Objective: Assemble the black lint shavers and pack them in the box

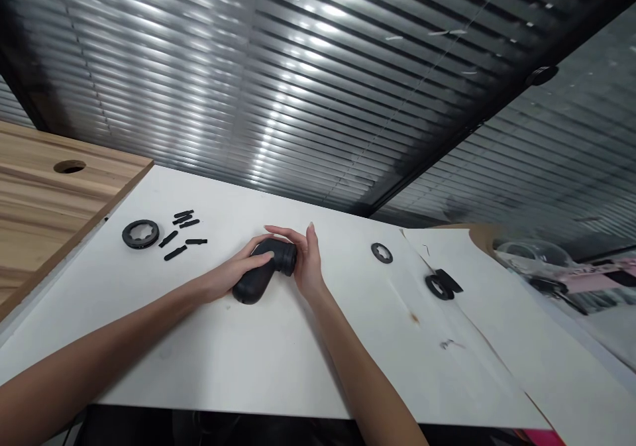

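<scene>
Head camera: left hand [227, 276] clasps the black tool [254, 280], right hand [311, 267] cups its end, loosely open; looks stiff, smooth—grab the fat body!

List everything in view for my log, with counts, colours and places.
Handheld device: one, black, between the hands
Rings: three, black, one at left, two at right
Strips: about six, black, beside the left ring
Flat piece: one, black, by the rightmost ring
Thin bits: at least two, colour unclear, right side
Tabletop: white, beneath the hands
Wooden surface: one, brown, far left
Blinds: several, grey, behind
Left hand: one, bare, gripping the device
Right hand: one, bare, cupped at its round end
</scene>
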### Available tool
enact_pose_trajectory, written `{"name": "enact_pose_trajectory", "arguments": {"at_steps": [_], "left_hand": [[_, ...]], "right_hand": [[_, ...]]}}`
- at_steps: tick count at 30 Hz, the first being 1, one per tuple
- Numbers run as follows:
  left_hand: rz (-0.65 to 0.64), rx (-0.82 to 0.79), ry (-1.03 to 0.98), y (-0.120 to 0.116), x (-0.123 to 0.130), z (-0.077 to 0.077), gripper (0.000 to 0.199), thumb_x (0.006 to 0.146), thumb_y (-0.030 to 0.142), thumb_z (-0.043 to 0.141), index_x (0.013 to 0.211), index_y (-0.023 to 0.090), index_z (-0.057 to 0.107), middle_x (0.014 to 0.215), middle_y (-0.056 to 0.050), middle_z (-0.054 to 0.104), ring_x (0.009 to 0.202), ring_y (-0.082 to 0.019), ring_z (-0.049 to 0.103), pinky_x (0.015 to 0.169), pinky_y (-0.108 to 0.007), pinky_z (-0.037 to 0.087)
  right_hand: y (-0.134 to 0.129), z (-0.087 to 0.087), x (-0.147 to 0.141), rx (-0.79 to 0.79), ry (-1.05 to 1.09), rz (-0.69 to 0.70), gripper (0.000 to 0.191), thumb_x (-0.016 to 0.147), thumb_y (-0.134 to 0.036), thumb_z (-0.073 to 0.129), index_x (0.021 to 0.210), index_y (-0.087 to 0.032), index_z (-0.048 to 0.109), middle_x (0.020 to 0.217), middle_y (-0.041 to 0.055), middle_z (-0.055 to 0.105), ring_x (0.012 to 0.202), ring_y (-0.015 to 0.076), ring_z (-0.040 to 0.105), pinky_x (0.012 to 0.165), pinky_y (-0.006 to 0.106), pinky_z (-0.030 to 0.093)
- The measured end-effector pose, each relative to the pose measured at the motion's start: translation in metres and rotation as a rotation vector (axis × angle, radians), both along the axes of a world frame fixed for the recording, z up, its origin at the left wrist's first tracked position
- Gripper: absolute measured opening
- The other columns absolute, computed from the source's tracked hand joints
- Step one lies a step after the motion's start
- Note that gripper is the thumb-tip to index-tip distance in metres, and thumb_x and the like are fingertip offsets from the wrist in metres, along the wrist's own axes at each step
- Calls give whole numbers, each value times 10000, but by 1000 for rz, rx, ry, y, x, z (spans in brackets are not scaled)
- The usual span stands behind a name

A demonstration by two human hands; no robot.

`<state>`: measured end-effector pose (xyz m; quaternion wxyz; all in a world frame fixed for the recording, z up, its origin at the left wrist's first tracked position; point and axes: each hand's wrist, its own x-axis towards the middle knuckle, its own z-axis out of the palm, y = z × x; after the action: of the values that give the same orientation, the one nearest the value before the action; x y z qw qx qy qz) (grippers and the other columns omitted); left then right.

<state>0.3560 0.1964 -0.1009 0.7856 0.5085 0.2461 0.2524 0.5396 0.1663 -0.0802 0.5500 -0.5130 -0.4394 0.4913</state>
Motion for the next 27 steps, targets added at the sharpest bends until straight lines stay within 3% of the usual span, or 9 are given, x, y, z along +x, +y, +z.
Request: {"name": "enact_pose_trajectory", "arguments": {"at_steps": [3,5,8,12,19,27], "left_hand": [[11,19,-2,-10,3,1,546,994,554,674,1485,348,558,1511,-44,567,1391,-275,512,1072,-330,452],[47,-8,-27,-17,5,1,532,1005,520,653,1488,325,541,1532,-53,542,1428,-284,478,1118,-351,421],[85,-31,-40,-26,6,2,462,1003,460,640,1430,297,568,1453,-62,579,1384,-293,506,1090,-364,434],[103,-37,-59,-30,5,5,411,973,417,650,1361,287,613,1403,-55,602,1297,-291,549,1002,-344,473],[94,-76,-65,-31,2,4,420,954,397,660,1362,301,625,1399,-55,609,1239,-283,574,913,-320,500],[157,114,-61,-33,7,4,416,974,410,642,1369,282,605,1401,-68,594,1359,-306,512,1099,-393,454]], "right_hand": [[-3,0,-11,35,12,-6,689,866,-864,608,861,-230,878,1056,109,815,1120,326,710,1090,430,490],[-4,-1,-16,36,39,-5,564,878,-746,680,773,-225,868,1023,107,818,1050,314,726,1077,435,501],[-7,-4,-21,41,71,-33,411,867,-566,713,693,-220,851,958,96,815,927,292,728,968,424,547],[-10,-6,-25,68,91,-84,302,823,-413,669,669,-225,848,926,85,812,941,307,721,916,419,559],[-11,-9,-27,113,117,-103,318,817,-408,633,664,-234,851,904,84,806,952,322,718,930,448,560],[-10,1,-15,159,29,12,326,878,-486,684,763,-254,882,1095,83,824,1035,362,752,966,496,571]]}}
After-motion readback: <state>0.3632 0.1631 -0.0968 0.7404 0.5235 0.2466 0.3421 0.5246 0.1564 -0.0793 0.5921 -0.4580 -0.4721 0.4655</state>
